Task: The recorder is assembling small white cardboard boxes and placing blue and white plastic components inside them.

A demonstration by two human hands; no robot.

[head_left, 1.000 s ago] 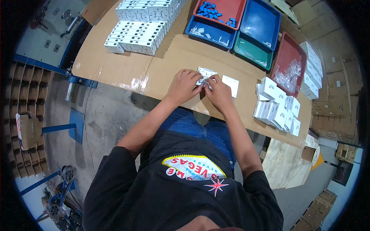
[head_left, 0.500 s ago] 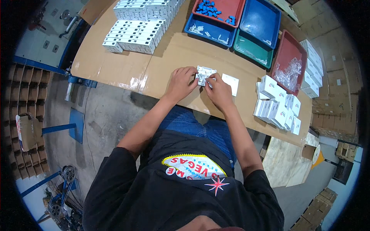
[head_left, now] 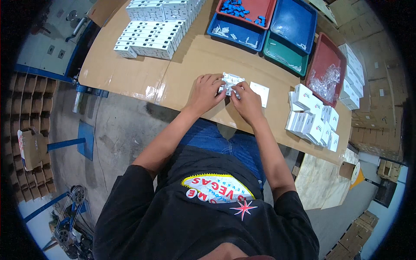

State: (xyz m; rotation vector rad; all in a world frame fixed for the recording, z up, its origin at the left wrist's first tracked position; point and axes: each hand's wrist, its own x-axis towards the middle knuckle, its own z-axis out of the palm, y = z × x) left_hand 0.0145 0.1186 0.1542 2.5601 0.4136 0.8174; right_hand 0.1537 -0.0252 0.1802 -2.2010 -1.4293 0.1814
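Between my hands, near the table's front edge, lies a small white square plastic part [head_left: 233, 79] with an open, frame-like face. My left hand [head_left: 206, 92] grips its left side with curled fingers. From the right, my right hand [head_left: 248, 102] has thumb and fingertips closed on its lower right part. The fingers cover much of the lower half, so any small piece there cannot be made out. Just right of my right hand a flat white square plate [head_left: 259, 94] rests on the cardboard-covered table [head_left: 177, 78].
Stacked white switch-like units [head_left: 149, 40] stand at the far left. Trays stand at the back: red [head_left: 268, 21] with blue pieces, blue [head_left: 236, 42] with white pieces, green [head_left: 281, 63], and red [head_left: 315, 56] with clear plastic bags. Small white boxes [head_left: 313, 117] are piled on the right.
The fingers of both hands have shifted slightly on the white part, which sits a touch farther right in view. Otherwise the scene is the same.
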